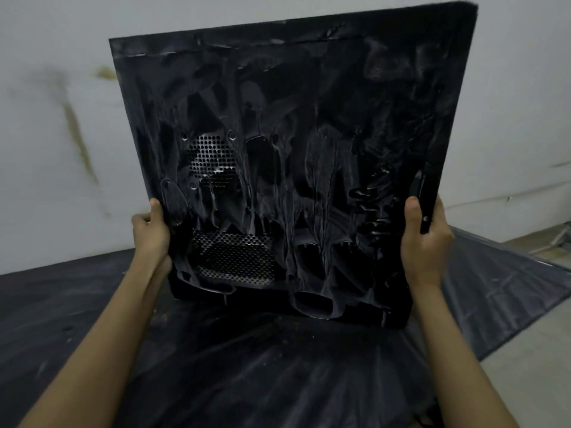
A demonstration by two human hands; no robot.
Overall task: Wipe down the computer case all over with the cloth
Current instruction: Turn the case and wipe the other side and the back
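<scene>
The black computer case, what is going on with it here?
A person holds the computer case upright with both hands: the left hand grips its left edge, the right hand its right edge. Its lower edge seems to rest on a dark plastic sheet. The face toward the camera is streaked with whitish runs over two vent grilles. No cloth is in view.

Computer case (309, 118) – black metal, perforated, wet-streaked; plastic sheet (216, 366) – dark, glossy, creased.
</scene>
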